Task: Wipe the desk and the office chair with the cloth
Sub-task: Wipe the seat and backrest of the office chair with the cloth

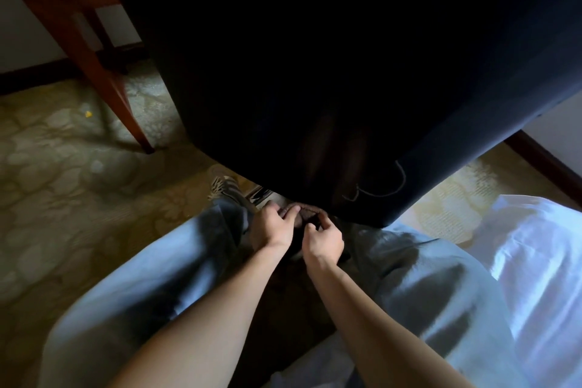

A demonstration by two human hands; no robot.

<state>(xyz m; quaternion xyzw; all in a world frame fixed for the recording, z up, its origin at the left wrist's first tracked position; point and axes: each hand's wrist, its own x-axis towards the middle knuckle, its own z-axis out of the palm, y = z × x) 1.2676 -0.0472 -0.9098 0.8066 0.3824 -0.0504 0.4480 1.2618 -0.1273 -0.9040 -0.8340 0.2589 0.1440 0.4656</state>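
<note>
Left hand (272, 227) and right hand (324, 242) both pinch the brownish cloth (302, 213) between the knees (dim down here), likely bunching it to wipe the dark chair (315, 72).

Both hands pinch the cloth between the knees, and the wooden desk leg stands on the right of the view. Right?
Not quite: the head view shows the wooden desk leg on the left, not the right. The left hand and right hand do pinch the cloth.
</note>
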